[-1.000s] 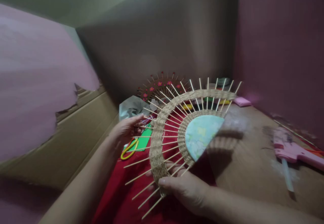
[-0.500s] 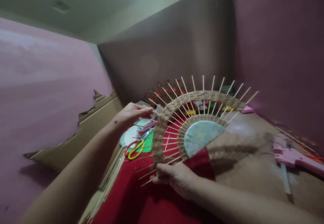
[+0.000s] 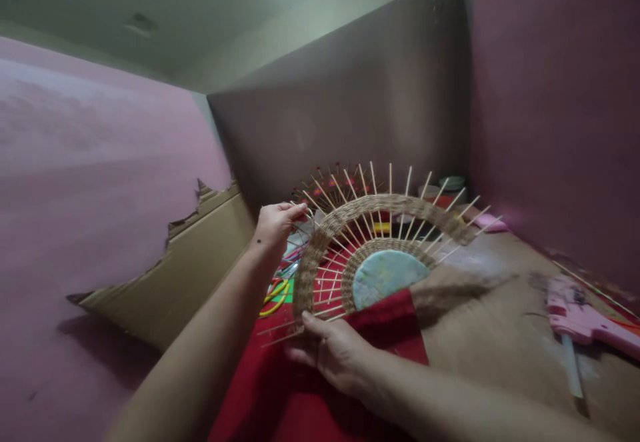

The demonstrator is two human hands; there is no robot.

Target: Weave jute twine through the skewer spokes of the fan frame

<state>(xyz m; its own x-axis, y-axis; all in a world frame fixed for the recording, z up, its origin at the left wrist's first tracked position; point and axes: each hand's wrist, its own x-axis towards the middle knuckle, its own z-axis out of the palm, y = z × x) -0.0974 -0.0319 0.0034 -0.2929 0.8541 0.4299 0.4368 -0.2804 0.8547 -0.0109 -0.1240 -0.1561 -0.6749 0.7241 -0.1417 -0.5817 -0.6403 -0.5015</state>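
A half-round fan (image 3: 305, 269) of woven tan cord on thin pale sticks stands tilted in front of me, a pale blue patterned cloth half-disc (image 3: 387, 279) at its centre. My right hand (image 3: 340, 355) is closed on its lower left end, thumb over the woven band and fingers behind. At the upper left, my left hand (image 3: 280, 225) pinches beside the outer stick tips. Whether a stick or a thin strand lies between those fingertips I cannot tell. Yellow and red-handled scissors (image 3: 277, 299) lie behind the fan, partly hidden by it.
Red cloth (image 3: 280, 395) spreads under the fan on a brown work surface (image 3: 480, 335). A pink glue gun (image 3: 575, 315) lies at the right. Another dark, red-dotted fan (image 3: 335, 182) stands behind. Torn cardboard (image 3: 185, 262) leans against the left wall.
The fan and my right hand have shifted slightly left, and the fan's top sits lower. My left hand has moved a little right, its fingertips still pinched. The view has turned slightly.
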